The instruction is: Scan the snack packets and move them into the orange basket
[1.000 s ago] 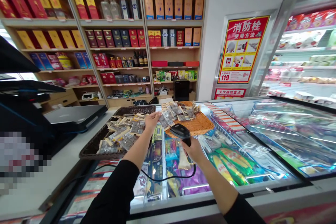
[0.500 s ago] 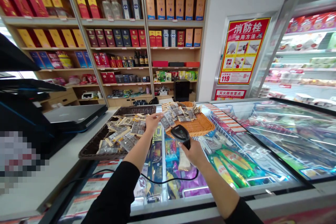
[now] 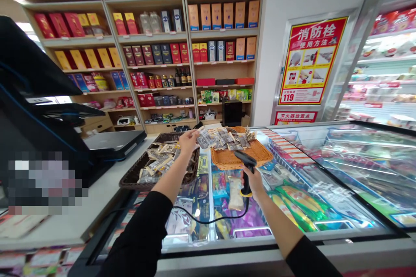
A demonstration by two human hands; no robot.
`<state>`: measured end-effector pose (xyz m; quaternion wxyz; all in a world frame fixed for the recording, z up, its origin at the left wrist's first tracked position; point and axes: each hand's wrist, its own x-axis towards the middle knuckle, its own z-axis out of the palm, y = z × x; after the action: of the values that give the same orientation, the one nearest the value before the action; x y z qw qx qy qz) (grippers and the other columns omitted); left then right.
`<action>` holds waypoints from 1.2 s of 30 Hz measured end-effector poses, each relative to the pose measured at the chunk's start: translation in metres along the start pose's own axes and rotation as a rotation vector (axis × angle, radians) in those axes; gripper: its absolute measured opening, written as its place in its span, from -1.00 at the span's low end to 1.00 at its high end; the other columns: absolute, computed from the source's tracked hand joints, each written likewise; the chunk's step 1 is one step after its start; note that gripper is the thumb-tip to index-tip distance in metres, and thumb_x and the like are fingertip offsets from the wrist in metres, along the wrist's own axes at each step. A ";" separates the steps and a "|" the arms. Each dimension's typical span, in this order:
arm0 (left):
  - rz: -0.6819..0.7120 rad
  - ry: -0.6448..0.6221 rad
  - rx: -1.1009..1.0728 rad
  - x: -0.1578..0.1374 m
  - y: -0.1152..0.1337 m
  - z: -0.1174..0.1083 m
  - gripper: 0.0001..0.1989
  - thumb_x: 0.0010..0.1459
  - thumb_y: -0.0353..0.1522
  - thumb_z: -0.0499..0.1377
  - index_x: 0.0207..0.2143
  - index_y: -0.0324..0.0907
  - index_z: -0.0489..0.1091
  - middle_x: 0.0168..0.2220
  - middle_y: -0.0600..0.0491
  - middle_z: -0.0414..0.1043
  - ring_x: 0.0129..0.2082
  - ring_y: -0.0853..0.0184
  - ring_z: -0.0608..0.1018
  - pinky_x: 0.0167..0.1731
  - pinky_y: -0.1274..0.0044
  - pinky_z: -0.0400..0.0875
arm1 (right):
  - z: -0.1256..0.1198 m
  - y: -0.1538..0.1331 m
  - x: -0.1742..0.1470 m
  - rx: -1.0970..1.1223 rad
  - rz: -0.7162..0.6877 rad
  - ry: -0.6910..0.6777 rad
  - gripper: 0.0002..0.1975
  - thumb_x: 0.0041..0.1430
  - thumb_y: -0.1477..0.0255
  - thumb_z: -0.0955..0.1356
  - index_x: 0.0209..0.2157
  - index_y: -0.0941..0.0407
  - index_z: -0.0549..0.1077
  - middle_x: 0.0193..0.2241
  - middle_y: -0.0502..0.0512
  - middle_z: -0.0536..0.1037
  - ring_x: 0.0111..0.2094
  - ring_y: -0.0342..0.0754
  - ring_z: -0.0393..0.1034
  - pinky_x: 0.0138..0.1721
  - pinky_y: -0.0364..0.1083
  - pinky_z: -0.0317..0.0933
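Observation:
My left hand (image 3: 189,142) pinches a small clear snack packet (image 3: 204,138) between thumb and fingers, above the gap between two baskets. In my right hand (image 3: 253,181) is a black barcode scanner (image 3: 246,169), held upright by its handle, its head pointing up and left. A black cord (image 3: 211,221) runs from its base to the left. The dark brown wicker basket (image 3: 130,179) on the left holds many similar packets. More packets (image 3: 227,137) are heaped at the back of the orange woven basket (image 3: 260,156), just beyond the scanner.
Both baskets rest on a glass-topped chest freezer (image 3: 227,244) full of bagged frozen goods. A counter (image 3: 65,220) with a flat scale-like device (image 3: 112,143) and a dark monitor (image 3: 29,60) stands on the left. Shelves of boxed goods (image 3: 156,54) line the back wall.
The scanner has tilted upright and shifted right, away from the packet. My left hand still pinches the packet, raised slightly. The whole view has swung a little to the left.

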<state>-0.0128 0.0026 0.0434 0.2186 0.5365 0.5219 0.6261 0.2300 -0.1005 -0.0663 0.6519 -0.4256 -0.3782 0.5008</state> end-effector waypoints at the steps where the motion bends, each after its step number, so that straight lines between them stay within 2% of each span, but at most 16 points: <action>1: 0.021 0.009 0.055 0.006 0.007 -0.017 -0.58 0.03 -0.21 0.17 -0.10 -0.26 0.50 -0.33 -0.03 0.56 -0.38 0.30 0.55 -0.41 0.56 0.41 | 0.000 0.000 0.000 0.014 0.009 0.008 -0.60 -0.20 0.11 0.45 -0.54 0.09 0.27 -0.73 -0.11 0.33 -0.78 -0.19 0.16 -0.78 -0.18 0.07; 4: 0.049 -0.015 0.375 0.017 0.018 -0.077 -0.63 0.06 -0.23 0.15 -0.11 -0.20 0.52 -0.37 -0.02 0.56 -0.35 0.25 0.56 -0.33 0.51 0.40 | 0.001 0.000 -0.002 0.023 0.016 0.024 -0.60 -0.22 0.13 0.47 -0.56 0.10 0.27 -0.73 -0.09 0.34 -0.79 -0.19 0.17 -0.79 -0.19 0.06; 6: 0.036 -0.058 0.659 0.013 0.017 -0.112 -0.66 0.07 -0.24 0.15 -0.16 -0.18 0.55 -0.31 -0.07 0.57 -0.24 0.17 0.55 -0.22 0.46 0.39 | 0.002 0.000 -0.003 0.014 0.020 0.029 -0.59 -0.24 0.14 0.48 -0.57 0.10 0.27 -0.74 -0.08 0.35 -0.79 -0.19 0.18 -0.79 -0.19 0.05; 8: 0.078 -0.112 0.837 -0.002 0.013 -0.134 -0.62 0.11 -0.18 0.12 -0.10 -0.15 0.53 -0.12 -0.09 0.53 -0.06 0.12 0.50 -0.06 0.43 0.34 | 0.003 0.000 -0.004 0.017 0.029 0.027 -0.60 -0.24 0.14 0.48 -0.57 0.11 0.29 -0.74 -0.08 0.35 -0.79 -0.19 0.17 -0.79 -0.18 0.06; 10: 0.172 -0.230 0.908 -0.023 0.007 -0.142 -0.54 0.16 -0.09 0.05 0.03 -0.06 0.44 0.10 -0.04 0.38 0.13 0.13 0.36 0.11 0.39 0.19 | 0.002 0.001 -0.005 0.027 0.036 0.015 -0.61 -0.22 0.14 0.48 -0.55 0.11 0.31 -0.74 -0.08 0.35 -0.79 -0.18 0.17 -0.79 -0.18 0.06; 13: 0.212 -0.536 1.005 -0.053 0.000 -0.139 -0.33 0.05 0.07 0.08 0.20 0.11 0.21 0.32 0.04 0.01 0.31 0.03 0.02 0.23 0.18 -0.12 | 0.000 0.003 -0.004 0.015 0.037 -0.001 -0.63 -0.18 0.14 0.47 -0.56 0.11 0.32 -0.75 -0.07 0.36 -0.78 -0.18 0.17 -0.77 -0.17 0.06; 15: 0.183 -0.625 1.067 -0.061 -0.003 -0.134 -0.24 0.01 0.13 0.08 0.25 0.16 0.08 0.36 0.04 -0.16 0.34 -0.03 -0.11 0.21 0.07 -0.26 | -0.001 0.003 -0.004 0.000 0.033 -0.011 -0.63 -0.18 0.14 0.46 -0.57 0.11 0.31 -0.75 -0.05 0.36 -0.79 -0.17 0.17 -0.76 -0.15 0.07; 18: 0.138 -0.605 1.114 -0.053 -0.009 -0.130 -0.25 0.04 0.14 0.02 0.26 0.18 0.03 0.37 0.01 -0.20 0.34 -0.03 -0.13 0.19 0.03 -0.27 | -0.002 0.003 -0.005 0.014 0.018 -0.014 -0.61 -0.20 0.12 0.46 -0.55 0.11 0.32 -0.73 -0.07 0.36 -0.78 -0.17 0.17 -0.76 -0.15 0.07; 25: 0.052 -0.506 1.168 -0.019 -0.022 -0.120 -0.28 0.05 0.16 -0.04 0.23 0.16 0.12 0.35 -0.04 -0.14 0.33 -0.09 -0.10 0.17 -0.03 -0.22 | -0.002 0.005 -0.003 0.023 0.016 0.025 -0.60 -0.20 0.11 0.47 -0.50 0.10 0.31 -0.71 -0.10 0.35 -0.78 -0.17 0.19 -0.76 -0.16 0.07; 29: -0.016 -0.454 1.202 -0.012 -0.018 -0.105 -0.25 0.07 0.16 -0.08 0.25 0.06 0.12 0.35 -0.14 -0.14 0.32 -0.16 -0.11 0.13 -0.11 -0.22 | -0.003 0.002 -0.005 0.044 0.022 0.028 -0.58 -0.24 0.13 0.49 -0.47 0.11 0.33 -0.71 -0.11 0.36 -0.78 -0.18 0.19 -0.77 -0.17 0.08; 32: 0.021 -0.375 1.183 -0.017 -0.008 -0.094 -0.18 0.05 0.19 -0.11 0.30 0.06 0.00 0.36 -0.13 -0.19 0.32 -0.19 -0.14 0.10 -0.15 -0.24 | -0.008 -0.003 -0.006 0.064 0.014 0.028 -0.59 -0.23 0.13 0.49 -0.48 0.12 0.34 -0.72 -0.11 0.35 -0.78 -0.18 0.19 -0.77 -0.17 0.08; 34: 0.066 -0.411 1.192 -0.024 -0.005 -0.089 -0.12 -0.04 0.23 -0.04 0.30 0.12 -0.03 0.37 -0.07 -0.23 0.31 -0.26 -0.19 0.06 -0.21 -0.29 | -0.012 -0.004 -0.005 0.082 0.000 0.034 -0.60 -0.22 0.14 0.49 -0.47 0.12 0.35 -0.72 -0.11 0.36 -0.78 -0.18 0.19 -0.78 -0.18 0.07; 36: 0.052 -0.511 1.218 -0.028 -0.007 -0.087 -0.07 -0.12 0.23 0.05 0.29 0.18 -0.03 0.36 -0.05 -0.21 0.29 -0.32 -0.19 0.01 -0.27 -0.30 | -0.014 -0.002 -0.002 0.094 -0.017 0.045 -0.60 -0.21 0.15 0.49 -0.47 0.12 0.35 -0.71 -0.10 0.37 -0.78 -0.18 0.19 -0.78 -0.18 0.07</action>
<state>-0.0838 -0.0547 0.0355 -0.0222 0.7083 0.7013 0.0773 0.2434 -0.1055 -0.0692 0.6837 -0.4027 -0.3429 0.5028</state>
